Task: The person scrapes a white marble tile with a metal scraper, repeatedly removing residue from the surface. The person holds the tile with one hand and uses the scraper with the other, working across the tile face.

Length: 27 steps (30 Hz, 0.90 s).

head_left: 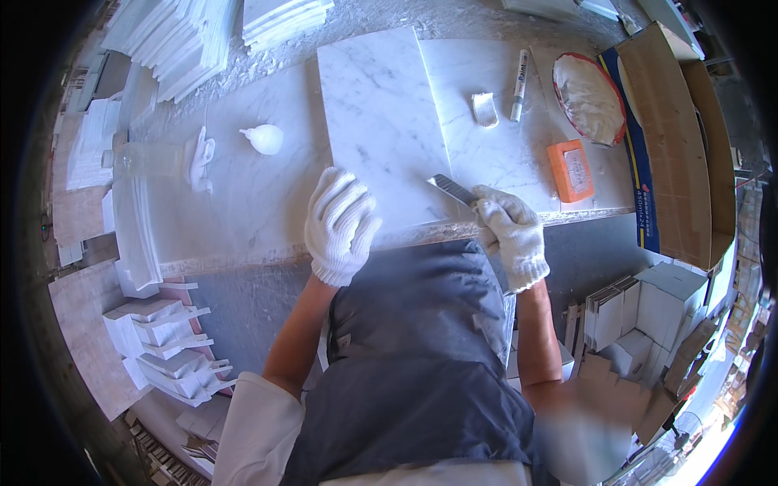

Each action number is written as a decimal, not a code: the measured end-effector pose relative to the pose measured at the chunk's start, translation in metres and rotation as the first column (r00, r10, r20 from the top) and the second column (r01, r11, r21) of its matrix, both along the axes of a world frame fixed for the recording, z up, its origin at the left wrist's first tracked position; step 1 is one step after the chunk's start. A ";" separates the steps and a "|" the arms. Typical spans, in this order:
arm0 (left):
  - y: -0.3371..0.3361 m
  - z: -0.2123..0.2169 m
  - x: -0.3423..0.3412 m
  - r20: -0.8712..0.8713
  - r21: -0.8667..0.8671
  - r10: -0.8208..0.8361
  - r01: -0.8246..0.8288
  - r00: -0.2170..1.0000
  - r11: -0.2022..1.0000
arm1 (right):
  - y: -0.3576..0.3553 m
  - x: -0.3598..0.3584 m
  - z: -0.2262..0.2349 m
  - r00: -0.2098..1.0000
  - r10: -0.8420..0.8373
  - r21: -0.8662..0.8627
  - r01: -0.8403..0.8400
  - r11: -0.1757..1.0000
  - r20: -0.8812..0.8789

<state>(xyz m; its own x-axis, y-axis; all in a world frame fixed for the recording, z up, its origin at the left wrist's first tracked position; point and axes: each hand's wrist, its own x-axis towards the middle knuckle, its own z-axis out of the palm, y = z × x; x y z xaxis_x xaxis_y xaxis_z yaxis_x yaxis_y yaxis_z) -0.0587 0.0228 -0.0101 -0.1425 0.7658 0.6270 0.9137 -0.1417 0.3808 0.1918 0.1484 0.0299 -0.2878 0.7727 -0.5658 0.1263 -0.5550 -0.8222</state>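
A white marble slab (381,105) with grey veins lies on the worktop, its near edge by the front. At its near left corner is my left hand (340,227), in a white knitted glove, fingers loosely bent and nothing visible in them. My right hand (512,231), gloved alike, is closed around a flat scraper-like blade (454,190). The blade points left over the slab's near right part; its handle is mostly hidden by the glove. To the right lie an orange-framed block (572,171), a paint marker (519,85) and a small white piece (485,110).
A red-rimmed bowl of white paste (589,99) stands beside a cardboard box (673,146) at the right. On the left are a white bulb-shaped thing (263,139) and a translucent bottle (150,159). Stacked slabs (182,44) stand at the back left. White cartons (648,312) sit lower right.
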 end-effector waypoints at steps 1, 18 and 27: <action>0.000 -0.001 0.000 -0.002 -0.011 0.001 -0.001 1.000 1.000 | -0.001 -0.006 0.002 0.999 0.025 0.022 -0.024 0.999 -0.043; -0.002 -0.006 0.000 -0.005 0.011 0.025 -0.025 1.000 1.000 | -0.024 -0.018 0.003 0.980 0.032 0.451 -0.120 0.884 0.198; -0.001 -0.004 0.002 -0.008 0.002 0.034 -0.034 0.999 0.999 | -0.041 -0.002 -0.016 0.683 -0.089 -0.327 -0.226 0.918 -0.725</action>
